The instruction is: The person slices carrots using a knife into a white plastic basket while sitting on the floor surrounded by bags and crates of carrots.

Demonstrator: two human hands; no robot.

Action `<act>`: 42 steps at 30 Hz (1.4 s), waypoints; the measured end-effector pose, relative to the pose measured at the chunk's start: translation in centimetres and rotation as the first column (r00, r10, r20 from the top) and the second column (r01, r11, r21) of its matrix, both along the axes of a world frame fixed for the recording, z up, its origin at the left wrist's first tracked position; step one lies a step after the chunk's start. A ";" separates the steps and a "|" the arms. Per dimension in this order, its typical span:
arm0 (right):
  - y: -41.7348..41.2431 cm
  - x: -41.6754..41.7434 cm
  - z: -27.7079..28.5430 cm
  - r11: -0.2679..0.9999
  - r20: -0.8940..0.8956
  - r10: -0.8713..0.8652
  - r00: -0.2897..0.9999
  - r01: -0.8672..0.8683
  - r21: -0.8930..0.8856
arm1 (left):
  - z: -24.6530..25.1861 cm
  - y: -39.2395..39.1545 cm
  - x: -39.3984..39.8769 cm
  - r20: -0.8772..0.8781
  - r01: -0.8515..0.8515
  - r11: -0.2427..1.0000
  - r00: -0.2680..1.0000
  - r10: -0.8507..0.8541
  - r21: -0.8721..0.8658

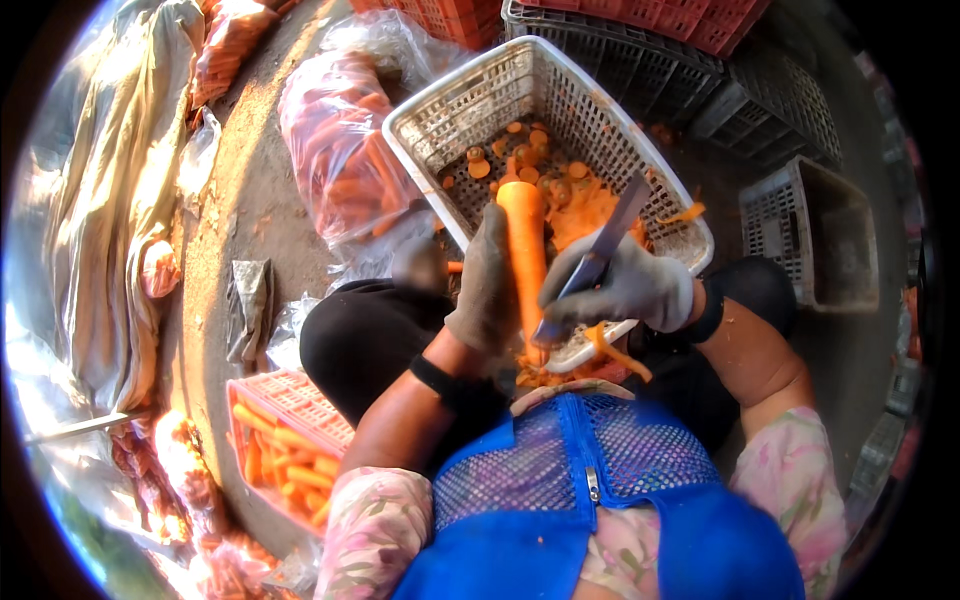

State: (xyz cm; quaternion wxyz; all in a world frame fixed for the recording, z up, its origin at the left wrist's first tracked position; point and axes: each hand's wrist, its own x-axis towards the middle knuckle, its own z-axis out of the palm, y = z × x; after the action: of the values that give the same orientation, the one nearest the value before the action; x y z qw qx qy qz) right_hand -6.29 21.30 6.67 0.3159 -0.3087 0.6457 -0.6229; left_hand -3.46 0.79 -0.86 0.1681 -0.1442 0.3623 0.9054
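Note:
My left hand (486, 281), in a grey knit glove, holds a large carrot (523, 247) lengthwise, its stem end pointing away from me. Gloved too, my right hand (619, 285) grips a peeler or knife (600, 251) with a dark handle and a long flat metal part that points up and away. The tool's near end lies beside the carrot's lower end. Under both hands stands a white plastic basket (622, 124) holding orange peelings (589, 206) and cut carrot ends (478, 165). A strip of peel (619, 352) hangs over its near rim.
A clear bag of carrots (337, 142) lies left of the basket. A pink crate of carrots (289, 450) stands by my left arm. Dark crates (615, 75) with red ones on them stand beyond the basket; a grey crate (832, 240) is at right. Cloth (112, 202) lies far left.

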 end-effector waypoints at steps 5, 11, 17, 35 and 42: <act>0.3 -5.2 0.4 0.997 -0.056 -0.060 0.997 0.063 0.049 | 0.7 -0.3 1.5 -0.205 0.217 0.976 0.955 -0.214 -0.010; 4.7 -10.9 -1.3 0.826 -0.472 -0.534 0.701 0.552 -0.114 | 1.5 0.4 1.0 -0.076 0.121 0.992 0.990 -0.123 -0.029; 0.0 0.0 2.2 0.987 0.205 -0.142 0.968 0.121 0.110 | -1.6 -0.5 -0.5 -0.024 0.016 1.000 1.000 -0.016 0.002; 0.0 -0.7 1.4 0.993 0.025 -0.118 0.993 0.118 0.008 | 1.2 -0.1 1.1 0.008 0.002 0.994 1.000 -0.001 -0.114; 1.8 -8.2 -0.6 0.962 -0.296 -0.251 0.921 0.270 0.024 | 2.3 0.8 2.0 -0.121 0.123 0.939 0.978 -0.170 -0.321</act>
State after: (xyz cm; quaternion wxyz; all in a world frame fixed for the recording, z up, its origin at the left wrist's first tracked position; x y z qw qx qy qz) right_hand -14.53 23.14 6.11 0.1418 -0.2976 0.7401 -0.5861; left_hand -1.42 1.56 1.39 0.1832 -0.0744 0.5220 0.8297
